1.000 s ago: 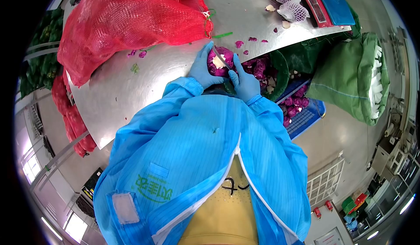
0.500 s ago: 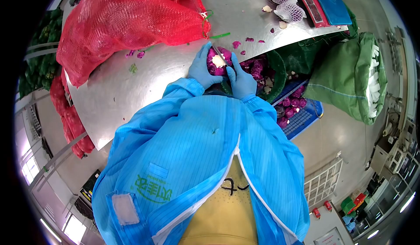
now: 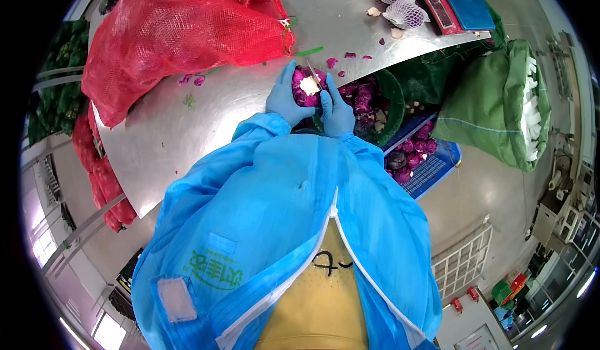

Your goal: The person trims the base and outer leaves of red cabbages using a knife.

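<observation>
In my left hand (image 3: 286, 97), gloved in blue, I hold a red cabbage (image 3: 301, 82) near the table's front edge. Its pale cut stem end faces up. A knife (image 3: 312, 70) lies across that cut end, its handle mostly hidden in my right hand (image 3: 337, 109), also gloved and closed round it. Just right of my hands, a green bin (image 3: 392, 109) holds purple leaves and pale trimmings.
A full red mesh sack (image 3: 181, 34) lies on the metal table (image 3: 144, 156). Foam nets (image 3: 403, 12) and a blue board (image 3: 464, 1) are at the back right. A blue crate (image 3: 431, 175) with purple cabbages and a green sack (image 3: 490, 109) stand at the right.
The knife sits at a slightly different angle on the cabbage's cut end. Both hands stay on the cabbage and knife, and the whole view has shifted slightly.
</observation>
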`<state>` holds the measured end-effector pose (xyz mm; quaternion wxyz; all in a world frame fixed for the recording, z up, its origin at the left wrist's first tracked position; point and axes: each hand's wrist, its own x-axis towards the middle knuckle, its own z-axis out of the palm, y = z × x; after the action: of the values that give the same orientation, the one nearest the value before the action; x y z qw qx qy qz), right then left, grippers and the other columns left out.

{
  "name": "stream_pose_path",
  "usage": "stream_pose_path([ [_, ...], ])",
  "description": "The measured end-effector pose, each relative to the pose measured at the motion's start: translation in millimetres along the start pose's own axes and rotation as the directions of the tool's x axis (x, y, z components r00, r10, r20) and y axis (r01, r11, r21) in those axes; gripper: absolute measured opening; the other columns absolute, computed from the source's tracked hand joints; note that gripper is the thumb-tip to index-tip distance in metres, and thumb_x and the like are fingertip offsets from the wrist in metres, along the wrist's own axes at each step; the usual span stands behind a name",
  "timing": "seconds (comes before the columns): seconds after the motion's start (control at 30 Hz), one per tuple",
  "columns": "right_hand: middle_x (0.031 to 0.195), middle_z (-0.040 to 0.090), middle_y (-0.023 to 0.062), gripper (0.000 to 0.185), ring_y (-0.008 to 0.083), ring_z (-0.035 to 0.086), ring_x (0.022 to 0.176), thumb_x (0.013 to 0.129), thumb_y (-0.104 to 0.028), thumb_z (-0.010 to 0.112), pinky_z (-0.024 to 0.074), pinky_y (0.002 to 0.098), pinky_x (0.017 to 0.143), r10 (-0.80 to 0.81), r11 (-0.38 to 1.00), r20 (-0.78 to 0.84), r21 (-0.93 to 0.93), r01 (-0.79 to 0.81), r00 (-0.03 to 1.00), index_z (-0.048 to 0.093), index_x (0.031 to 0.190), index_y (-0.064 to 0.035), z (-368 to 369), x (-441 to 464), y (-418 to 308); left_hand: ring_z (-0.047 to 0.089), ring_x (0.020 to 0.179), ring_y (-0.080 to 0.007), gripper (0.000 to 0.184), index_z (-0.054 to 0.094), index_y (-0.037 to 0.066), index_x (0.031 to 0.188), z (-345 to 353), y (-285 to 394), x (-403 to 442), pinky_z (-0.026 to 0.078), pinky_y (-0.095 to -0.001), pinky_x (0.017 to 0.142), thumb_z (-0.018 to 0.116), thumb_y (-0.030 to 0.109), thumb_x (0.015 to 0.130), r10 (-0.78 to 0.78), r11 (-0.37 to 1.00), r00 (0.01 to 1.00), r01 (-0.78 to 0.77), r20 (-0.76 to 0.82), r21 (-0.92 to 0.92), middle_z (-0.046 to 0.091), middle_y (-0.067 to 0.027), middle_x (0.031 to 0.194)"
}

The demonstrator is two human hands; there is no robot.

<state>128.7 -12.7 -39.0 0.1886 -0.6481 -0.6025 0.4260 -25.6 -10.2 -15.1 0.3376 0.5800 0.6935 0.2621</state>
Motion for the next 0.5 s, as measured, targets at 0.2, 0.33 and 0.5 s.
stream_pose_path([
  [0.2, 0.066, 0.061, 0.0127, 0.048, 0.0225, 0.060, 0.057, 0.096, -0.048, 0.041, 0.0470, 0.0371, 0.053, -0.011, 0.929, -0.071, 0.369, 0.036, 0.997, 0.041, 0.140, -0.0279, 7, 0, 5, 0.047, 0.123, -0.0294, 0.119, 0.024, 0.008, 0.145, 10, -4, -2, 0.041, -0.0369, 0.103, 0.088, 0.035, 0.048, 0.022, 1.000, 0.995, -0.020, -0.095, 0.022, 0.043, -0.0171, 0.135],
  [0.33, 0.062, 0.056, 0.0029, 0.046, 0.0070, 0.048, 0.051, 0.097, -0.040, 0.046, 0.0420, 0.0259, 0.048, 0.018, 0.835, -0.014, 0.550, -0.008, 1.000, 0.047, 0.137, -0.0174, 1, 0, -2, 0.047, 0.122, -0.0287, 0.119, 0.024, 0.008, 0.145, 11, -7, -3, 0.042, -0.0367, 0.102, 0.088, 0.034, 0.049, 0.017, 1.000, 0.995, -0.015, -0.102, 0.017, 0.043, -0.0167, 0.134],
  [0.5, 0.064, 0.057, 0.0025, 0.051, 0.0075, 0.048, 0.049, 0.096, -0.044, 0.047, 0.0409, 0.0249, 0.048, 0.133, 0.694, 0.139, 0.694, -0.192, 0.981, 0.049, 0.134, -0.0093, -13, 5, -4, 0.038, 0.130, -0.0359, 0.120, 0.020, 0.004, 0.145, 9, -3, -2, 0.035, -0.0395, 0.107, 0.085, 0.041, 0.051, 0.027, 0.997, 0.999, -0.024, -0.047, 0.071, 0.034, -0.0231, 0.141],
])
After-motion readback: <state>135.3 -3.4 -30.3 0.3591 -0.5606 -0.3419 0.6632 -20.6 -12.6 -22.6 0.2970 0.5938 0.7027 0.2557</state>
